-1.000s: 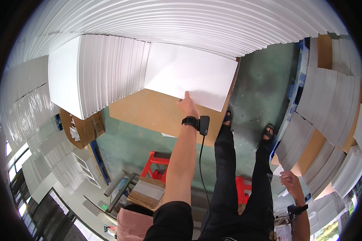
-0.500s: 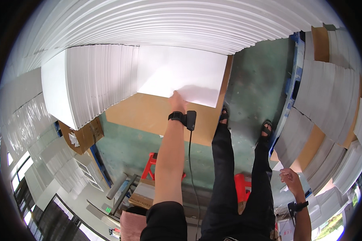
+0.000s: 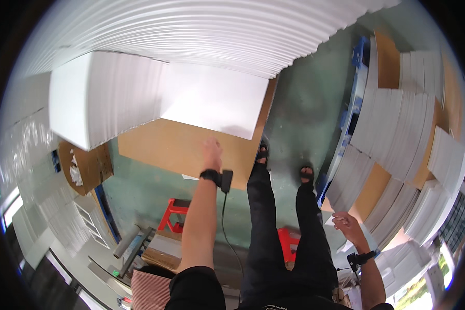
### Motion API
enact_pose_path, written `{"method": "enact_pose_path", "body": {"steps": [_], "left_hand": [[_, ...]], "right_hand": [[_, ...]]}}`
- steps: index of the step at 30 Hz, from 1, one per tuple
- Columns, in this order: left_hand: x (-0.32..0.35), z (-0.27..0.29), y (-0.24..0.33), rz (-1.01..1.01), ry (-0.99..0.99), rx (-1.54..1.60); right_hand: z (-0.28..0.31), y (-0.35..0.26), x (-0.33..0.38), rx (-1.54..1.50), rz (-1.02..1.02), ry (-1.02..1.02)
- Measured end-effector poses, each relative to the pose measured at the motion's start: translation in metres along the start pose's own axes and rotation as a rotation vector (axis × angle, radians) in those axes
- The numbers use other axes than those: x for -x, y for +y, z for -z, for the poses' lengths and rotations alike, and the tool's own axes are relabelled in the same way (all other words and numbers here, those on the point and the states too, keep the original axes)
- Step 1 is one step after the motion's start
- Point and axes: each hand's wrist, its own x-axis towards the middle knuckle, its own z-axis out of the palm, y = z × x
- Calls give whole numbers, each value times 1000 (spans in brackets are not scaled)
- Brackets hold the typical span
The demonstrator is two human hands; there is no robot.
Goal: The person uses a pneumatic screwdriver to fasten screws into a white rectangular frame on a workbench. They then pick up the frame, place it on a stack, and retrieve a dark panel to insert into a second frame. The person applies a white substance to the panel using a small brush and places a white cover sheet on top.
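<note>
**Hand out over the board, right by the white sheet stack**

The left hand (image 3: 212, 153) is stretched out over the brown board (image 3: 175, 150), fingers loosely extended and not gripping anything as far as I can see. It sits just below the near edge of the top white sheet (image 3: 212, 106), close to it but I can't tell if a fingertip touches. That sheet lies on a thick stack of white sheets (image 3: 106, 106) resting on the board. There's a black wrist device (image 3: 217, 178) with a cable hanging off it.

The right hand (image 3: 347, 225) hangs low by the leg, fingers loosely curled, holding nothing, next to lower piles of sheets (image 3: 398, 134).

My guess on what could go wrong: the top sheet overhangs toward the hand, so a sloppy nudge could skew it or push the stack out of square. That dangling cable could also catch a corner.

Hard to make out: the fingertips are motion-blurred, the fisheye bends every edge, and the big ribbed white wall of sheets (image 3: 201, 36) runs off the top. The red stool (image 3: 174, 212) is partly behind the arm.
</note>
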Motion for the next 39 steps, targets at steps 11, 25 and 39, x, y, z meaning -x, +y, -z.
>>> {"method": "enact_pose_path", "body": {"steps": [11, 25, 39], "left_hand": [[381, 106, -181, -151, -61, -592], [645, 42, -421, 182, 546, 493], [793, 34, -612, 252, 992, 1150]], "right_hand": [[33, -78, 40, 571, 493, -186], [-103, -104, 99, 1266, 664, -708], [-369, 35, 271, 1827, 912, -1309]]}}
